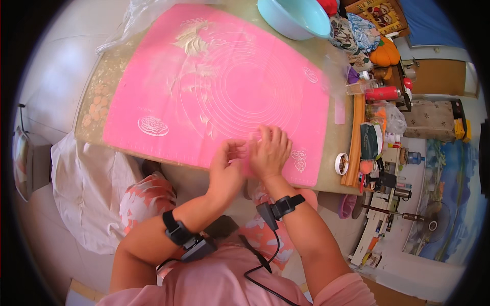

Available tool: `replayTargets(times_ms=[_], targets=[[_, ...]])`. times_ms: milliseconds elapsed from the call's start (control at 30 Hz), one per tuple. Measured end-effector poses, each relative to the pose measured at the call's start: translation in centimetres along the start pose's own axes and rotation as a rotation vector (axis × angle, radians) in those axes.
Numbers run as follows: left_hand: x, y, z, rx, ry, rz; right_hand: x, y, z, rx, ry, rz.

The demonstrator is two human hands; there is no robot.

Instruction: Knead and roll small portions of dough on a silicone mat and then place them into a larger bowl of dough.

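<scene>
A pink silicone pastry mat point(153, 88) with printed circles covers much of the table. Flour point(193, 40) is heaped near its far left part, and thin smears of it trail towards the mat's middle. My left hand point(228, 157) is at the mat's near edge with its fingers curled. Close beside it, my right hand point(271, 151) lies palm down with bent fingers. Whether something small is between or under the hands cannot be told, as the fingers hide it and the left hand is partly blurred.
A light blue plastic basin point(296, 19) stands at the far edge. Clear plastic film point(134, 23) hangs over the far left corner. On the right are a small white-rimmed bowl point(341, 164), a wooden strip point(354, 141), a red bottle point(383, 93) and an orange pumpkin cushion point(384, 52).
</scene>
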State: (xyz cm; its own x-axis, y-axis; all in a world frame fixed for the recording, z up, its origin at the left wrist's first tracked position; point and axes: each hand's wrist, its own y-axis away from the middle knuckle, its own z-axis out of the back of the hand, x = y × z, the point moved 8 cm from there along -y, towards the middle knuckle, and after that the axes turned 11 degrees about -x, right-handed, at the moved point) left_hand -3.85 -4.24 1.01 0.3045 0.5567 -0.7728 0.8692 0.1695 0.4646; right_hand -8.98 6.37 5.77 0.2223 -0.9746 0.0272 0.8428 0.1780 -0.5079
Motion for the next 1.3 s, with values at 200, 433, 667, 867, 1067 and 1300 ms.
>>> replayTargets(times_ms=[200, 433, 667, 867, 1067, 1300], targets=[[-2.9, -0.1, 2.4, -0.090, 0.058, 0.028, -4.9, -4.8, -4.0, 0.107, -0.069, -0.070], [-4.3, -1.4, 2.0, -0.058, 0.014, -0.092, -9.8, -8.2, -5.8, 0.086, 0.163, -0.079], [-3.7, -2.7, 3.3, -0.152, 0.082, -0.041, 1.0, 0.9, -1.5, 0.168, -0.046, 0.214], [-3.8, -1.9, 3.3, -0.155, 0.142, 0.054, -2.4, -3.8, -4.8, 0.241, 0.022, 0.120], [-5.3, -2.0, 3.4, -0.116, 0.140, 0.016, -8.5, -8.8, -8.1, 0.159, -0.119, 0.057], [-4.9, -3.7, 3.9, -0.202, 0.136, 0.005, -4.8, -4.2, -6.0, 0.194, -0.002, 0.059]])
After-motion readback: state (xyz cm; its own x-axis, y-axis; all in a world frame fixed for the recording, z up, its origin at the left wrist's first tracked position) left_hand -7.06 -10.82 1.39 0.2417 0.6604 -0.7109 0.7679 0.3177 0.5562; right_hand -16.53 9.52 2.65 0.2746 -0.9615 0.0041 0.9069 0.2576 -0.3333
